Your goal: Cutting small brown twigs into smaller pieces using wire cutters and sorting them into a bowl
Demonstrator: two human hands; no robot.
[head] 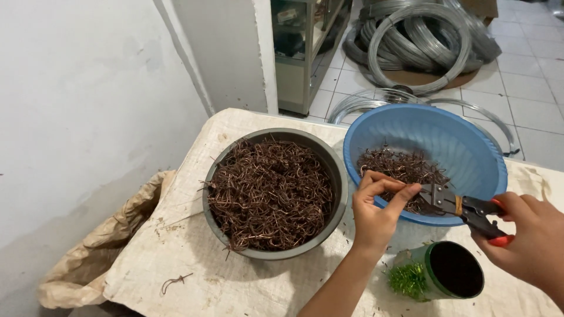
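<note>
My right hand point(531, 238) grips a pair of red-handled pliers point(464, 208), their dark jaws pointing left over the rim of a blue plastic basin point(464, 147). My left hand point(379, 208) pinches at the jaw tips with thumb and fingers; whatever small piece is between them is too small to make out. A thin layer of short brown wire pieces point(399, 167) lies in the blue basin. To its left a grey metal bowl point(332, 161) is heaped with tangled brown wire bits point(270, 194).
A green cup point(449, 273) with a dark inside lies on its side by green shreds point(406, 280) near my right wrist. Everything rests on a sack-covered table point(182, 246). Coils of grey wire point(420, 41) lie on the tiled floor behind, beside a glass cabinet point(302, 53).
</note>
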